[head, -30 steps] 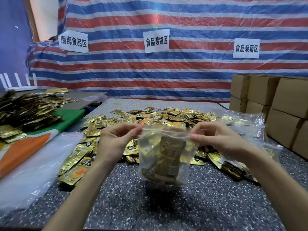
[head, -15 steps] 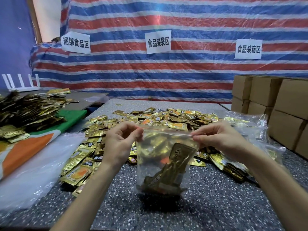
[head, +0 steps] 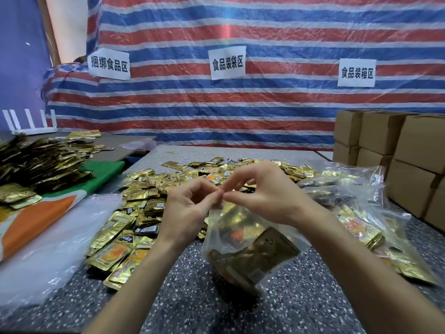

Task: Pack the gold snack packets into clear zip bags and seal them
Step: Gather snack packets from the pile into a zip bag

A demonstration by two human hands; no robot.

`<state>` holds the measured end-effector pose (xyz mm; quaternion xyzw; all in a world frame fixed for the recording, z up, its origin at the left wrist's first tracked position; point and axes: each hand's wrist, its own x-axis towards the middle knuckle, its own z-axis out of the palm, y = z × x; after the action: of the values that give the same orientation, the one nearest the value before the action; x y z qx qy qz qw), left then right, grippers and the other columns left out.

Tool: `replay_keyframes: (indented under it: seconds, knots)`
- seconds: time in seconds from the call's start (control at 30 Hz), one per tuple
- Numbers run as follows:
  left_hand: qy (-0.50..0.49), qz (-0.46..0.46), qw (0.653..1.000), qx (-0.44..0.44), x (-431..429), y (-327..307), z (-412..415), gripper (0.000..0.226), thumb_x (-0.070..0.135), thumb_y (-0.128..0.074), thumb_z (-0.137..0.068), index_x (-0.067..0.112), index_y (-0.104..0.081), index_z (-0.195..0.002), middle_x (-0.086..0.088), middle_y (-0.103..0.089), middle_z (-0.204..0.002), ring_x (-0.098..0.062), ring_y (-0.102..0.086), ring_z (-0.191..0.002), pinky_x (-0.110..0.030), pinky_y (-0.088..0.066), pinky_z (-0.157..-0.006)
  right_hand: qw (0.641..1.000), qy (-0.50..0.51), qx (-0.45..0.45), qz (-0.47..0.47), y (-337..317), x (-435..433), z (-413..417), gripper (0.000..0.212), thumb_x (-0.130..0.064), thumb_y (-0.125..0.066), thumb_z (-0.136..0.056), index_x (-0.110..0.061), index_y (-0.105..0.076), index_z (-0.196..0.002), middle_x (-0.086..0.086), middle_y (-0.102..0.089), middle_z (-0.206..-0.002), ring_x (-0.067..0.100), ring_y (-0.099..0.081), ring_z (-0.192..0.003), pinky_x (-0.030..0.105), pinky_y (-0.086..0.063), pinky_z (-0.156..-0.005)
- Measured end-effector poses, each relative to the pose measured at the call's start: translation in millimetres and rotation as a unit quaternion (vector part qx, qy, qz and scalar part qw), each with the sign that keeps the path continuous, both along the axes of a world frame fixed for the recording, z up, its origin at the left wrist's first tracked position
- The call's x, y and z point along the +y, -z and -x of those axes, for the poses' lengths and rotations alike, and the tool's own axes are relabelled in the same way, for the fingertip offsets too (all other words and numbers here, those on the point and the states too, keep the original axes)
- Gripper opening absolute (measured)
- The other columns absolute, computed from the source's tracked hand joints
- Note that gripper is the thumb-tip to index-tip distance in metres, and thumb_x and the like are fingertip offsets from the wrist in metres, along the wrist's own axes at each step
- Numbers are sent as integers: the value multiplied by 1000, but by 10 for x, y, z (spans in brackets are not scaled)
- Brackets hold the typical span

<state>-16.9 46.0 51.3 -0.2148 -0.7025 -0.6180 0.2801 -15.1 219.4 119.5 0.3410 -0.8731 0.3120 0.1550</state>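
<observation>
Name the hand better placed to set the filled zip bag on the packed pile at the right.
Right hand, probably. It pinches the zip bag at its top corner beside the left hand, and the packed pile lies on its side.

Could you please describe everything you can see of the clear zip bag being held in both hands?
The zip bag is thin, see-through, slightly crinkled plastic, holding several gold packets, one showing orange. It hangs tilted above the speckled table, its bottom swung toward the right and its shadow beneath. Left hand and right hand pinch its top edge at nearly the same spot, fingertips almost meeting. Whether the zip is fully closed cannot be told. Nothing else touches it.
</observation>
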Motion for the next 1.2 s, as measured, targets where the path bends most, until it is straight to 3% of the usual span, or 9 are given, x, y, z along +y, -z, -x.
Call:
replay_keyframes:
  seconds: [0.2, 0.4, 0.77, 0.97, 1.2]
  knots:
    - [7, -9, 1000, -18, -46, -27, -69, 11, 4, -72, -86, 5, -71, -75, -10, -69, -67, -22, -66, -63, -38, -55, -65, 999, 7, 14, -32, 27, -33, 8, 6, -22, -76, -87, -18, -81, -88, -8, -74, -76, 4, -66, -70, 23, -52, -66]
    - [-5, -5, 1000, -9, -8, -68, -89, 11, 8, -73, -87, 6, -71, -76, -9, -69, -67, -28, -66, -66, -43, -55, -67, 994, 48, 61, -75, 32, -41, -39, 4, -28, -68, -90, -26, -71, -90, -9, -69, -84, 15, -63, -83, 40, -54, -77]
    - [-1, -52, 999, 2, 92, -133, -79, 10, 2, -70, -88, 6, -71, -79, -8, -72, -71, -18, -67, -61, -24, -55, -58, 997, 37, 23, -58, -35, 119, -30, 8, -26, -67, -93, -31, -72, -88, -15, -69, -84, 9, -63, -80, 42, -54, -78]
    - [-10, -57, 998, 6, 116, -108, -58, 10, 4, -70, -88, 6, -70, -78, -11, -72, -73, -23, -67, -61, -32, -58, -59, 998, 45, -8, -49, 14, 235, 12, 10, -32, -70, -92, -25, -74, -87, -9, -70, -80, 8, -63, -76, 40, -54, -76]
    - [-17, -83, 996, 4, -8, -91, -52, 9, 11, -71, -86, 9, -71, -77, -8, -69, -66, -17, -66, -59, -21, -53, -58, 996, 54, -51, -58, 128, 394, 27, 8, -30, -68, -94, -29, -71, -87, -5, -70, -88, 12, -62, -84, 44, -54, -84]
